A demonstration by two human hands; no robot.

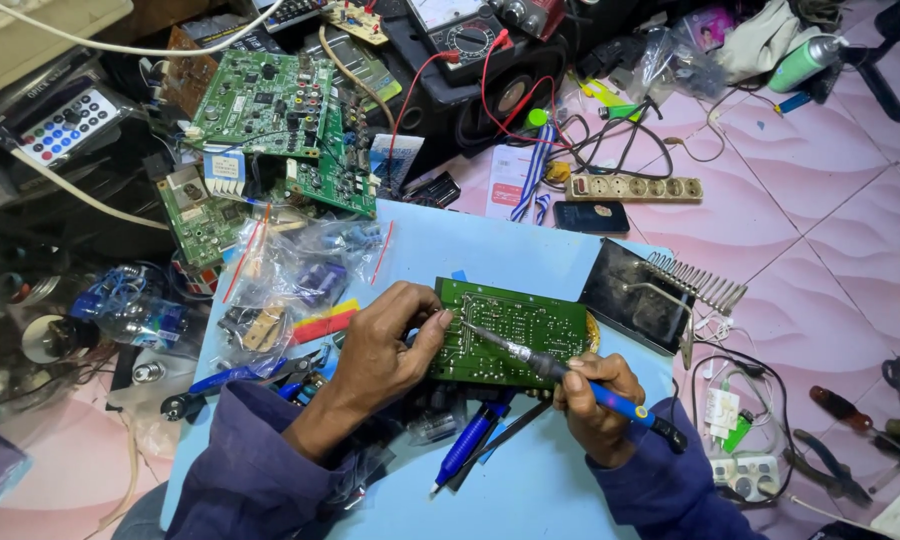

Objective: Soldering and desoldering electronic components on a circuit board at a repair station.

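Note:
A green circuit board (515, 330) lies solder side up on a light blue work surface (490, 245). My left hand (385, 345) rests on the board's left edge, fingers pinched at its upper left corner; whether they hold a thin wire I cannot tell. My right hand (595, 400) grips a soldering iron (570, 378) with a blue handle, its metal tip touching the board near my left fingertips. Both forearms wear dark blue sleeves.
Clear plastic bags of small parts (300, 275) lie left of the board. A soldering stand with a coil (660, 290) sits to the right. Green boards (270, 110), a multimeter (460, 35), a power strip (635, 187) and pliers (830, 470) crowd around on the pink tiled floor.

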